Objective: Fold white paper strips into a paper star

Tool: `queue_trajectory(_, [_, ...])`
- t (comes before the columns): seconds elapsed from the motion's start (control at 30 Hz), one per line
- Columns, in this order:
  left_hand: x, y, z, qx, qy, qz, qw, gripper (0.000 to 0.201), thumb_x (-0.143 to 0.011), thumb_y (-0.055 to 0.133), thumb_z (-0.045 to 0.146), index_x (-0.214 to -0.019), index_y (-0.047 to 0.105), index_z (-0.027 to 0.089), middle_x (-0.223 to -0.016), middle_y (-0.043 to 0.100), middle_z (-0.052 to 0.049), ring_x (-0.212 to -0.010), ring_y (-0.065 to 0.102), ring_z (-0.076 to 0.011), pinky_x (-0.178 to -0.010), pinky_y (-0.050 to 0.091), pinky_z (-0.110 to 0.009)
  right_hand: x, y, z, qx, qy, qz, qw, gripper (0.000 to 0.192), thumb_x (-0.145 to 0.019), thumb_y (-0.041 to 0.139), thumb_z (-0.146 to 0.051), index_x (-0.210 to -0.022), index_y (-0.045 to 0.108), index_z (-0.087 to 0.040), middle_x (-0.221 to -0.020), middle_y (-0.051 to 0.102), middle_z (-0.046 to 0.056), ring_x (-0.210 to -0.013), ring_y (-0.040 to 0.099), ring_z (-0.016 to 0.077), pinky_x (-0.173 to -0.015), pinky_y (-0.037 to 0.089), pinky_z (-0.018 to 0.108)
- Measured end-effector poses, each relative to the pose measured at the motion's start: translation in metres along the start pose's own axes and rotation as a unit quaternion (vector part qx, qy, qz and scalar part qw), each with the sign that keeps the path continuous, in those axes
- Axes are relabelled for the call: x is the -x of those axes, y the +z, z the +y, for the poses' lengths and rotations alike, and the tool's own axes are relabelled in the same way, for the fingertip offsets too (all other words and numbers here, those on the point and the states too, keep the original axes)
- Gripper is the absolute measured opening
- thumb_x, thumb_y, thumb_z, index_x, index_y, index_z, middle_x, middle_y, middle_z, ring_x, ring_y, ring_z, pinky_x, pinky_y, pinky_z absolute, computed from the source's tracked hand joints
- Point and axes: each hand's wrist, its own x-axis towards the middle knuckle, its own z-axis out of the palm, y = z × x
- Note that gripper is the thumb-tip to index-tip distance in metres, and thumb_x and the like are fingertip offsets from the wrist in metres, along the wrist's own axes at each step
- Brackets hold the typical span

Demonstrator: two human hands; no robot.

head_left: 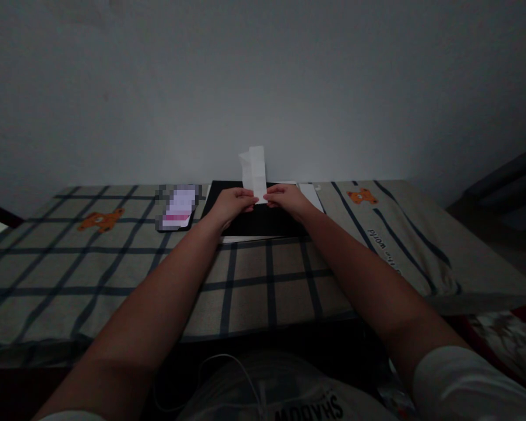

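A thin white folded paper strip (255, 171), matt and creased, above a flat black matt board (263, 221); beneath, a soft beige woven cloth sheet (254, 286) checked in dark blue, bear-printed.

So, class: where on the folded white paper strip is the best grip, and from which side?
At its bottom end, from both sides: the folded white paper strip stands upright over the black board, and the left hand and right hand already pinch it there.
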Motion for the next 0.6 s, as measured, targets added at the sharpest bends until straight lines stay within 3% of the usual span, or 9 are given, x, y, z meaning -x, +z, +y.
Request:
queue_trajectory(0.13, [-0.002,-0.002,0.000,-0.082,0.076,0.045,0.993,0.030,-0.062,0.077,0.025,-0.088,0.068,0.012,-0.071,0.067,-0.004,-0.060,0.059,-0.0117,-0.065,0.050,-0.026,-0.005,-0.002,0.004,0.083,-0.071,0.038,0.993,0.018,-0.069,0.062,-0.013,-0.087,0.060,-0.015,-0.062,0.058,-0.003,-0.056,0.054,0.0096,-0.059,0.045,0.023])
queue_trajectory(0.33, [0.001,0.006,0.004,0.015,0.081,0.022,0.996,0.042,-0.071,0.071,0.031,-0.107,0.063,0.012,-0.097,0.069,-0.010,-0.084,0.065,-0.0169,-0.073,0.052,-0.028,0.001,0.000,-0.001,0.250,-0.212,0.031,0.944,0.028,-0.073,0.057,-0.019,-0.100,0.065,-0.015,-0.069,0.057,-0.001,-0.062,0.050,0.0112,-0.064,0.041,0.024])
queue_trajectory(0.5, [-0.001,0.004,0.001,0.016,0.128,0.014,0.992,0.030,-0.072,0.068,0.040,-0.084,0.067,0.012,-0.082,0.067,-0.005,-0.074,0.062,-0.0131,-0.070,0.051,-0.025,0.009,0.004,-0.005,0.355,-0.328,-0.043,0.874,0.034,-0.077,0.054,-0.018,-0.109,0.065,-0.013,-0.079,0.059,0.005,-0.073,0.050,0.0151,-0.074,0.040,0.028])
queue_trajectory(0.6, [-0.003,0.001,-0.002,0.009,0.137,0.041,0.990,0.025,-0.073,0.067,0.037,-0.073,0.064,0.012,-0.069,0.064,-0.001,-0.064,0.058,-0.0109,-0.064,0.050,-0.023,0.012,0.004,-0.006,0.379,-0.342,-0.065,0.857,0.035,-0.080,0.056,-0.024,-0.112,0.063,-0.014,-0.084,0.060,0.006,-0.079,0.051,0.0171,-0.079,0.039,0.030])
